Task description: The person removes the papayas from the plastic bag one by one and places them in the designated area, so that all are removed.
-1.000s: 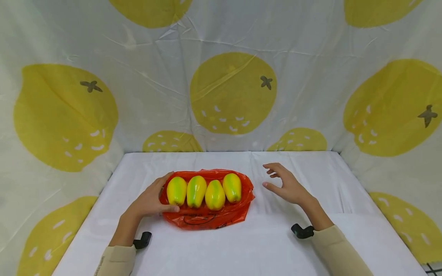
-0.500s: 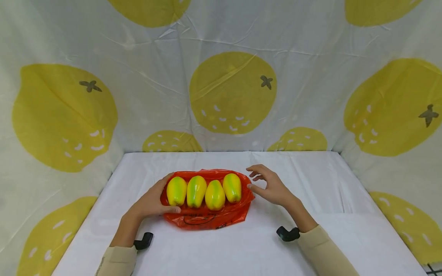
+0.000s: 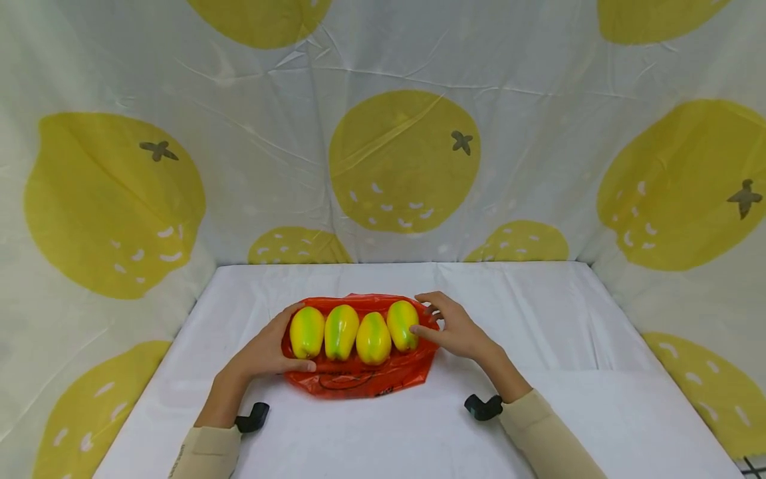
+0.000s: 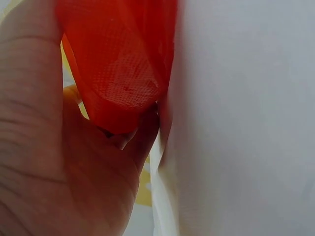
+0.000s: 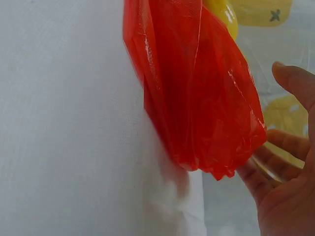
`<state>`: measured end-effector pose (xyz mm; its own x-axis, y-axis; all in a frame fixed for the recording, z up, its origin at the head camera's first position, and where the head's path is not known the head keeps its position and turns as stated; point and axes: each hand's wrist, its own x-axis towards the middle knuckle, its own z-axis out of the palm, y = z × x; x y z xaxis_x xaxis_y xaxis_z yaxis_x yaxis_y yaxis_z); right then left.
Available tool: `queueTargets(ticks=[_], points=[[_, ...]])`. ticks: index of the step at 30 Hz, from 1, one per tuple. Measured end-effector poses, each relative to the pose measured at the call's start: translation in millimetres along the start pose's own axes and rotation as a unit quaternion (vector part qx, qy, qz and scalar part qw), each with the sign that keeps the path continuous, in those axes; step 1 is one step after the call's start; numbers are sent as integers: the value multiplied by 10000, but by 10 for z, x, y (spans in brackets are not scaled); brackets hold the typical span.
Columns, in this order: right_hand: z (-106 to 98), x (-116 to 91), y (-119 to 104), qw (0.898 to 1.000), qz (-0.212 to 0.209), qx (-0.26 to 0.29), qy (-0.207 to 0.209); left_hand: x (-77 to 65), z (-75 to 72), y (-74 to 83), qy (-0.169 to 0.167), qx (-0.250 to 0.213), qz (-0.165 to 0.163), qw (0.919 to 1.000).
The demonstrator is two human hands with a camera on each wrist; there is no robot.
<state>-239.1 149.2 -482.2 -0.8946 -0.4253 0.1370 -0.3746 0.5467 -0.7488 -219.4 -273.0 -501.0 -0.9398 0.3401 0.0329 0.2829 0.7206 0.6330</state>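
Several glossy yellow fruits with green streaks (image 3: 341,332) stand in a row in a red plastic bag (image 3: 371,382), whose mouth is spread wide around them. My left hand (image 3: 266,346) holds the bag's left end, thumb in front and fingers behind. In the left wrist view its fingers curve round the red plastic (image 4: 120,73), through which a mesh-like texture shows. My right hand (image 3: 451,329) is at the bag's right end, thumb apart from the fingers. In the right wrist view the fingertips (image 5: 251,172) are at the bag's crumpled end; whether they press it, I cannot tell.
A white cloth (image 3: 383,439) covers the table. Behind it and at both sides hangs a pale curtain printed with big yellow lemons (image 3: 403,163). Small black devices (image 3: 483,407) are worn at both wrists.
My right hand has moved left from beside the bag to its right end. My left hand stays at the left end, and the bag and fruits have hardly shifted.
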Motion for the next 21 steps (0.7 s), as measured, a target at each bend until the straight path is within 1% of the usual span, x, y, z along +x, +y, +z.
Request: queueTargets(ticks=[3, 7, 16, 21], points=[[61, 15, -4, 9995, 310, -38, -83, -5, 4, 8, -1, 13, -59, 10000], [139, 32, -9, 9985, 519, -88, -133, -3, 3, 30, 29, 118, -116, 9999], [264, 79, 15, 9979, 523, -324, -189, -2, 2, 41, 19, 184, -179, 9997], [299, 108, 20, 9967, 513, -574, -258, -7, -14, 45, 16, 127, -244, 9996]])
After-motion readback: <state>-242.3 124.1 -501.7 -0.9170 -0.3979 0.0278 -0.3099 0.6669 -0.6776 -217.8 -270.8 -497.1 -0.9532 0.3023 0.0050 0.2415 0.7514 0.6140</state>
